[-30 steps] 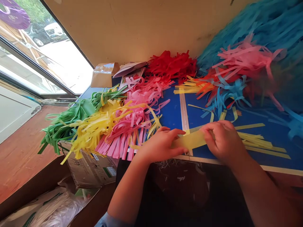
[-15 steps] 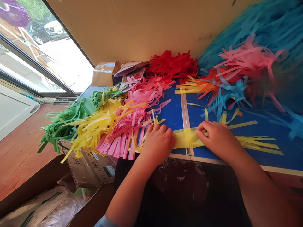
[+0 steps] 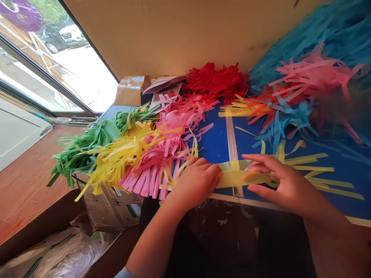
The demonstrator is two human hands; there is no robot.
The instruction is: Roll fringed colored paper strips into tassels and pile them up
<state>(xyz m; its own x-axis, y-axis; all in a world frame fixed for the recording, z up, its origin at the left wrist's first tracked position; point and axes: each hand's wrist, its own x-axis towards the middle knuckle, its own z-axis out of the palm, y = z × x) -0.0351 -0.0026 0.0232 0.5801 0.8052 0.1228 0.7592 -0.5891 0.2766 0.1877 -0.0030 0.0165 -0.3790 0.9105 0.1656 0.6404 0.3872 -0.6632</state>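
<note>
A sheet of yellow tissue paper (image 3: 233,178), cut into fringe at both ends, lies across the front of the blue table (image 3: 213,148). My left hand (image 3: 199,179) has its fingers curled over the sheet's left part, gripping it against the tabletop. Yellow strips stick out behind that hand. My right hand (image 3: 278,179) is at the sheet's right part with thumb and fingers spread apart, touching or just over the paper. Long yellow fringe strips (image 3: 333,187) fan out to the right beyond it.
Fringed paper bundles lie around: green (image 3: 100,135), yellow (image 3: 121,148), pink (image 3: 176,119), red (image 3: 217,81), light blue (image 3: 292,116). A large blue heap (image 3: 327,34) rises at the back right. Cardboard boxes (image 3: 107,208) stand below left, near a window (image 3: 87,73).
My right hand has opened from a pinch on the yellow paper and moved slightly right and down. My left hand stays on the sheet. The view has shifted a little.
</note>
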